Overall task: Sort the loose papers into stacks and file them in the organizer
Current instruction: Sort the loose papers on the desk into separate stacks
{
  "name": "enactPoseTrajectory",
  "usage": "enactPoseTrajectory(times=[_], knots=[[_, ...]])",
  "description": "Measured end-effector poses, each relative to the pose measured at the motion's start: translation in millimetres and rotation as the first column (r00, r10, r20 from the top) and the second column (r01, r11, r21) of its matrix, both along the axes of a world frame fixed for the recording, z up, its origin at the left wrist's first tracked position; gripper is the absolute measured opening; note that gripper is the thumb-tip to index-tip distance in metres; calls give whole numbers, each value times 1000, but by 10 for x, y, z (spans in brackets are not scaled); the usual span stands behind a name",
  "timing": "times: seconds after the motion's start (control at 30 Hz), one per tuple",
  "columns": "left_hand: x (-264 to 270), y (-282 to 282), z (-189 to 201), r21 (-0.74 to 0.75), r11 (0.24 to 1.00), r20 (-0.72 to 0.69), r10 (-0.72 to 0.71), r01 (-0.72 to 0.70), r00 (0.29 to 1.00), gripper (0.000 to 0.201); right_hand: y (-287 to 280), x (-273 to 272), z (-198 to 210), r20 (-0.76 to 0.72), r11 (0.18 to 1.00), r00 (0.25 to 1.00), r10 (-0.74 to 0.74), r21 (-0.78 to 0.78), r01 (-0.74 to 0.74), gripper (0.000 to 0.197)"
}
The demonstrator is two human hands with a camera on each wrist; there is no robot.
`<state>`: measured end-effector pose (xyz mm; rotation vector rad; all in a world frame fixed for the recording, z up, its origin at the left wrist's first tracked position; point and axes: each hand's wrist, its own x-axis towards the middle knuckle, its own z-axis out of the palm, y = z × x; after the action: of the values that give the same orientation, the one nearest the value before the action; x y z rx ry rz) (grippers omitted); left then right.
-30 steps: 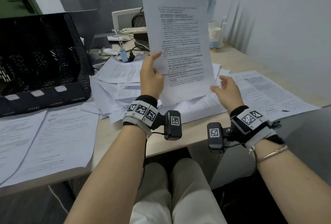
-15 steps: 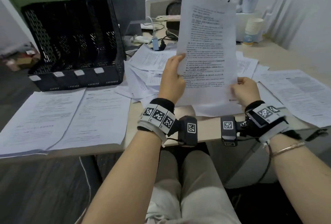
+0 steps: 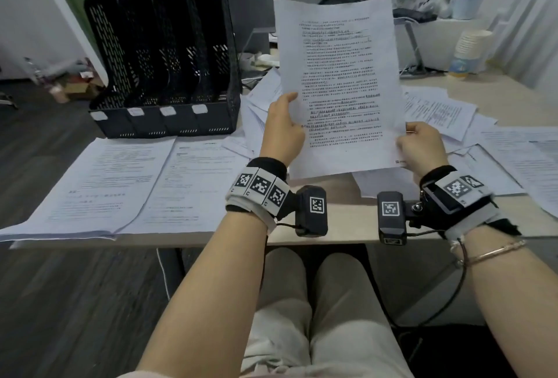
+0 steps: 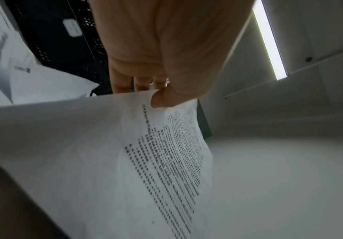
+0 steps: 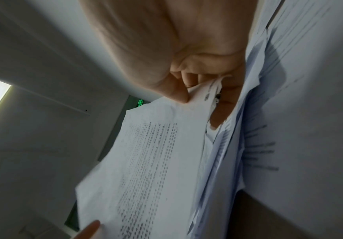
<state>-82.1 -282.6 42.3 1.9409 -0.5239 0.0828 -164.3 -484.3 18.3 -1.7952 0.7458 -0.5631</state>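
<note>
- The left hand (image 3: 282,127) and right hand (image 3: 421,146) are each pinching the printed sheet (image 3: 338,87), holding it upright above the desk (image 3: 341,214);
- Two sorted stacks (image 3: 120,178) are lying near left; the black organizer (image 3: 163,60) is standing unfilled at far left;
- Loose papers (image 3: 437,109) are still lying scattered on the right, awaiting sorting.

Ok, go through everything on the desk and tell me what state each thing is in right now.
Sheet: held upright, off the desk.
Left hand: pinching the sheet's left edge.
Right hand: pinching its lower right corner.
Organizer: upright, slots look empty.
Two stacks: flat, side by side.
Loose papers: scattered, overlapping.
Paper cups: stacked.
</note>
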Motion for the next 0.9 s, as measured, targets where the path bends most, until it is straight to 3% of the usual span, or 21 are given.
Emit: enactPoseTrajectory(times=[0.13,0.67,0.9], knots=[[25,117,-37,-28,996,-60,82,-83,995,58,126,116,19,32,999,999,26,18,-27,38],[94,809,-101,-80,978,-74,185,-191,980,73,790,417,37,66,971,971,231,44,-234,44],[228,1218,-143,-159,942,16,302,-296,953,70,1137,602,37,95,945,945,314,65,-321,44]])
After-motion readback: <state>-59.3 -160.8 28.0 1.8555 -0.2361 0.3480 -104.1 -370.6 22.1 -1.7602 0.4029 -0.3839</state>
